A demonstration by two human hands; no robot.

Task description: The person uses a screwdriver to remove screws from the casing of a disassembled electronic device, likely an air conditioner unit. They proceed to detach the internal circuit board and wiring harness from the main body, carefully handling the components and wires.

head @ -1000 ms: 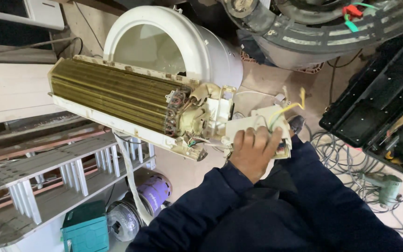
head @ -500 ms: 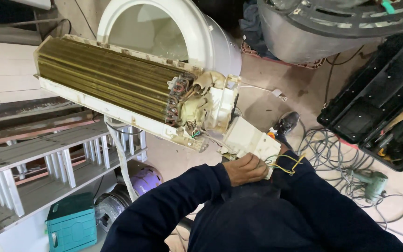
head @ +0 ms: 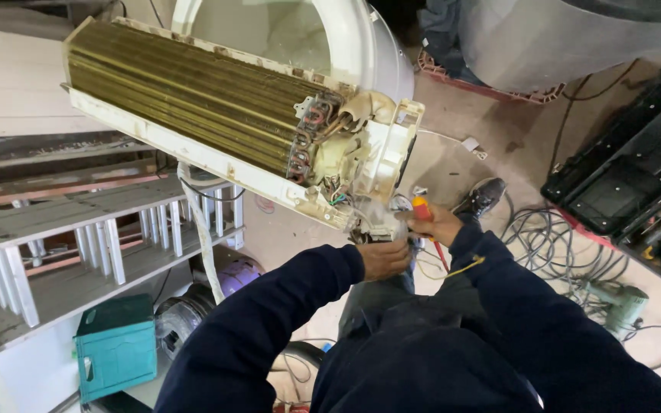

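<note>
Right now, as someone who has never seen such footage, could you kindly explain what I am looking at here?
The camera is worn on a person's head and looks down at their own arms in dark blue sleeves. Both hands meet at the end of an old indoor air-conditioner unit, its brass-coloured fins bare. The right hand holds a red and yellow screwdriver; the left hand has its grip on the unit's lower corner. Nearby lie tangled cables, a green drill and a teal box.

— What's on the concrete floor [head: 453,164]?
— Taking the person's black shoe [head: 482,197] as the mark: a tangle of grey cables [head: 552,248] just beside it, a green power tool [head: 621,302] beyond those, a white scrap [head: 471,144] above.
</note>
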